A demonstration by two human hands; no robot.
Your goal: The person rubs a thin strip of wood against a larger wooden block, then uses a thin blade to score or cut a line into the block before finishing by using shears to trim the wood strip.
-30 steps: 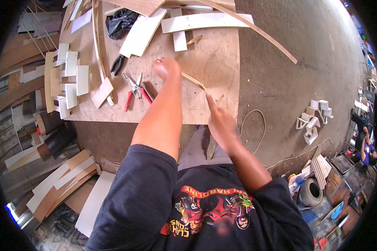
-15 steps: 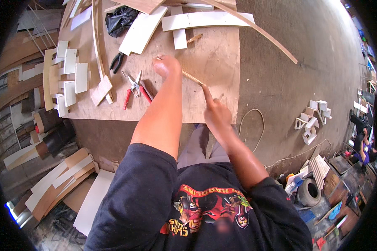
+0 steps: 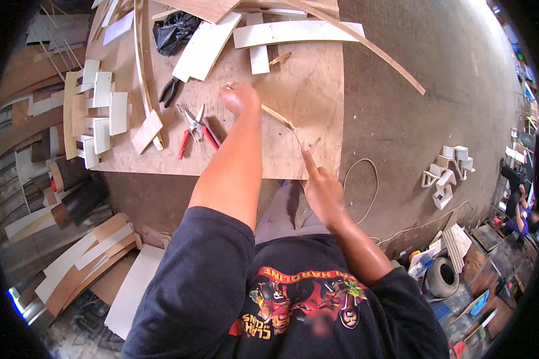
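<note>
Over the plywood table (image 3: 293,149), my left hand (image 3: 241,99) is closed around a thin pale wooden strip (image 3: 278,117). The strip slants down to the right from under my wrist. From its lower end a fine strand (image 3: 298,138) runs to my right hand (image 3: 324,190), near the table's front edge. My right index finger points along the strand and the other fingers are curled; the pinch itself is partly hidden. Red-handled shears (image 3: 194,128) lie with blades apart, left of my left forearm. Black-handled pliers (image 3: 169,91) rest farther back.
White boards (image 3: 296,33) and a black plastic bag (image 3: 175,31) lie at the back. A stepped white-and-wood piece (image 3: 102,113) stands on the left. A long curved strip (image 3: 377,48) overhangs the right edge. A cable (image 3: 377,179) and small white block assemblies (image 3: 446,173) are on the floor.
My right hand has moved down and right, away from the strip's end, and a fine strand now spans the gap. My left hand keeps its hold in nearly the same place.
</note>
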